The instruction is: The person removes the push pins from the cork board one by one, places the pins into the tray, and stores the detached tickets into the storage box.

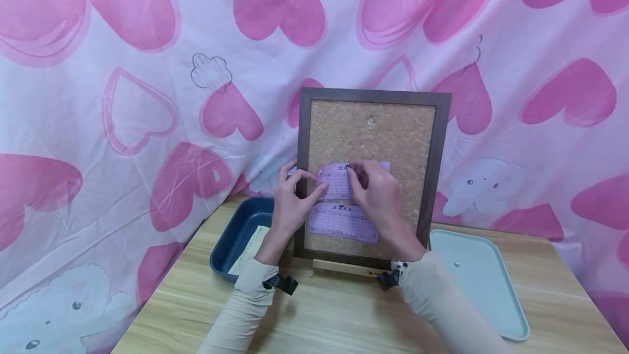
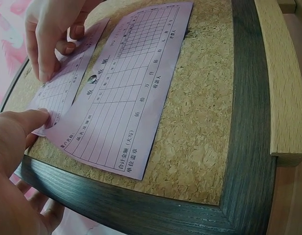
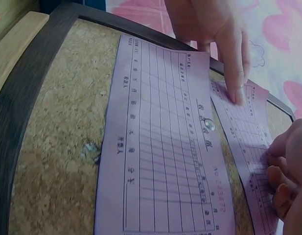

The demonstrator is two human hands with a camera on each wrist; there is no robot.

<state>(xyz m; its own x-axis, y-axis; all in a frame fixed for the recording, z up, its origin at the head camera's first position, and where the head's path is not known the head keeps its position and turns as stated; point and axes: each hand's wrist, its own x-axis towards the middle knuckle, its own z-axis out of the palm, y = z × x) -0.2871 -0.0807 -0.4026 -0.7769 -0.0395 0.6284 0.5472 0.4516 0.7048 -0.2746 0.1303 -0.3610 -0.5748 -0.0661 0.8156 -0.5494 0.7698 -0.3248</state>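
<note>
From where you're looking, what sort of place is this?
Likely an indoor tabletop workspace, perhaps staged: a heart-printed cloth hangs behind a wood-grain table, where a framed corkboard stands.

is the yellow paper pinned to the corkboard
No, the yellow paper lies in the dark blue tray beside the corkboard.

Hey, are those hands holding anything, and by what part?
The right hand seems to pinch a silver pin by its head, at the top of the upper pink slip. The left hand has its thumb on that slip's left end; pinching is unclear.
</note>
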